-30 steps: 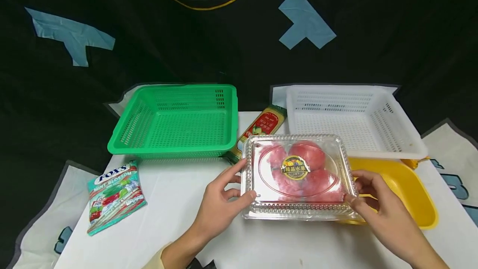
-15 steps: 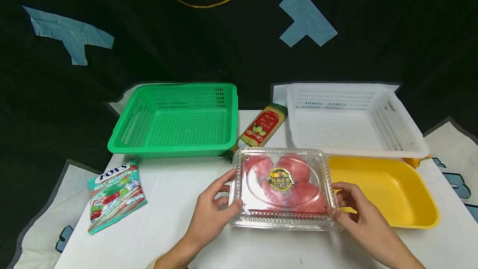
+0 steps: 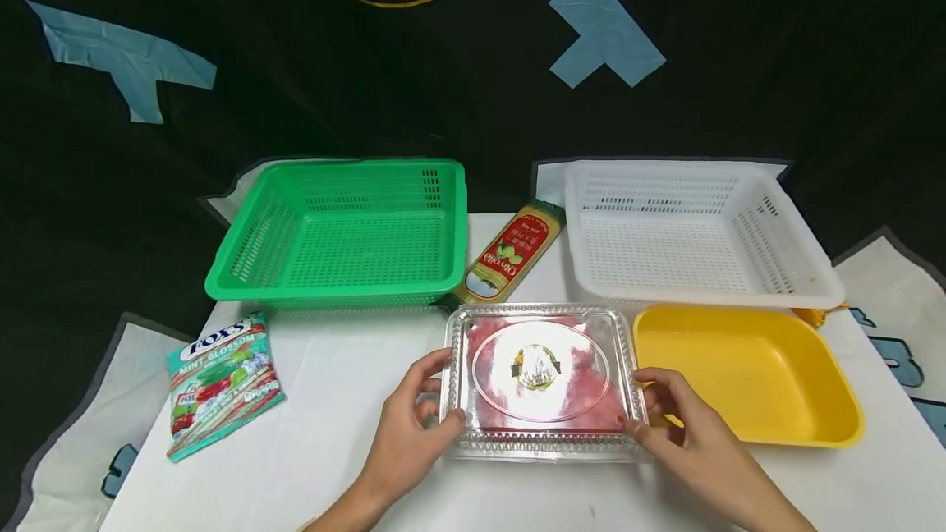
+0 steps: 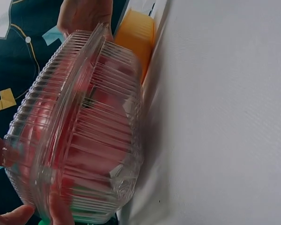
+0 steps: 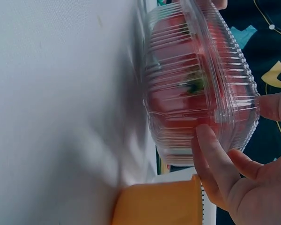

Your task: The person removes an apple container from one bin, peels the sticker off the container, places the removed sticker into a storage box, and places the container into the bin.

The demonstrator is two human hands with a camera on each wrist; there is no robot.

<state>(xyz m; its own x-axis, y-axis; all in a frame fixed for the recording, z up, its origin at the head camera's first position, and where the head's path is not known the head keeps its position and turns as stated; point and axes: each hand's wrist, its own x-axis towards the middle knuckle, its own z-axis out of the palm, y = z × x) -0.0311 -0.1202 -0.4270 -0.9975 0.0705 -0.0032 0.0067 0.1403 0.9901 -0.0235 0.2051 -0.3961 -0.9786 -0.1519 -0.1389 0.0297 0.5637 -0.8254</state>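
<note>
Fingers (image 3: 452,415) of left hand (image 3: 410,425) and right hand (image 3: 683,433) curled on short ends of clear fruit box (image 3: 543,380), held btwn them, low on or just over counter (image 3: 332,450). Yellow tray (image 3: 746,376) just beside right hand; green basket (image 3: 340,228), white basket (image 3: 695,228) beyond. Likely mid-placement; next prob. calls for level set-down, then release.

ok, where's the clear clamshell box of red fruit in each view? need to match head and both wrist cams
Head: clear clamshell box low centre on the white table, held between left hand and right hand.
Left wrist: fills the left half.
Right wrist: upper right, fingers on its end.
Shared landmark: yellow tray, beside the box in all three views.
</note>
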